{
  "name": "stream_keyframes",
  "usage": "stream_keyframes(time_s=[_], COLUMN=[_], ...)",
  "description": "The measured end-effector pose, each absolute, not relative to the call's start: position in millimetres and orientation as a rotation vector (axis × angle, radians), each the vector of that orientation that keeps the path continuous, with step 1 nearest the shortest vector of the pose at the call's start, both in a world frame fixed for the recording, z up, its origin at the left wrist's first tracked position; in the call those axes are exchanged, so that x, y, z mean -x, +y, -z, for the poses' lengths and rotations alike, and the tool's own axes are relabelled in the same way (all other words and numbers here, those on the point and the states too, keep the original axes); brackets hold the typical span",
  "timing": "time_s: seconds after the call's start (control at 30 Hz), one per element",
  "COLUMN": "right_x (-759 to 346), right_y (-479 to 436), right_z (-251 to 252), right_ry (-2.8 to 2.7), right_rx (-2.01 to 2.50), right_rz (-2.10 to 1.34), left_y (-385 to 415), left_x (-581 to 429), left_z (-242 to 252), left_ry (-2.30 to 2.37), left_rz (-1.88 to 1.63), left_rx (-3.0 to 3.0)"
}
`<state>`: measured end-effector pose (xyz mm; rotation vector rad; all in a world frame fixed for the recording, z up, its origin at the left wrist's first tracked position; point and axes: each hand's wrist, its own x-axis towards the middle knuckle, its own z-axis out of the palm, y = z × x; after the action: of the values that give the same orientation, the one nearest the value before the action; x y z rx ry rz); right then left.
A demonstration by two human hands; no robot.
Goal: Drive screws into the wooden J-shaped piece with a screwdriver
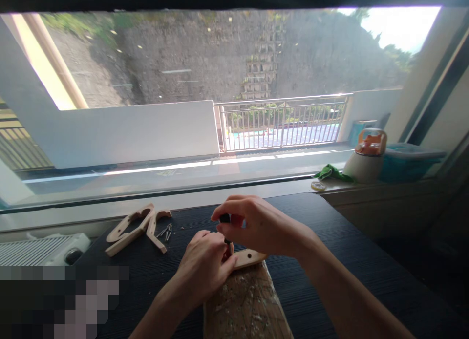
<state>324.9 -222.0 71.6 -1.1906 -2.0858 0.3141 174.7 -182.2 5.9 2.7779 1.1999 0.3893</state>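
Right fingers (234,232) pinch one black tool (224,219); left fingers (227,269), grip unclear, touch one wooden strip (245,260) on one board (245,300)

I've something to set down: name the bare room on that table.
Free: the table between right hand and right edge; a smaller, nearly bare patch between left hand and curved wooden pieces. Crowded: far left, with those pieces and screws; the far end of the plank, under both hands.

The left hand (205,258) hides the screwdriver (224,219) tip and one end of the wooden piece (252,257). The board (245,300) and the tabletop (293,287) lose their near edges below. Coarse blur masks part of the tabletop's left edge; the screws (169,231) are too small to count.
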Motion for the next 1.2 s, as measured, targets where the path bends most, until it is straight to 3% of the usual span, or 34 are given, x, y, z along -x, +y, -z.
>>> stream_keyframes(time_s=[0.2,0.6,1.2], right_x=[-327.4,-329.3,-326.9], right_y=[-223.4,-220.9,-222.6], right_z=[-74.4,-73.0,-73.4], right_ry=[-2.092,-2.077,-2.059], right_rx=[1.142,1.311,1.362], right_rz=[-0.393,-0.162,-0.147], left_y=[-181.9,-182.1,-182.0], left_x=[-174.8,-175.0,-175.3], left_z=[-8.3,-9.3,-10.7], left_ry=[1.186,1.147,1.147], left_rz=[-0.394,-0.368,-0.326], left_rx=[-2.759,-2.774,-2.757])
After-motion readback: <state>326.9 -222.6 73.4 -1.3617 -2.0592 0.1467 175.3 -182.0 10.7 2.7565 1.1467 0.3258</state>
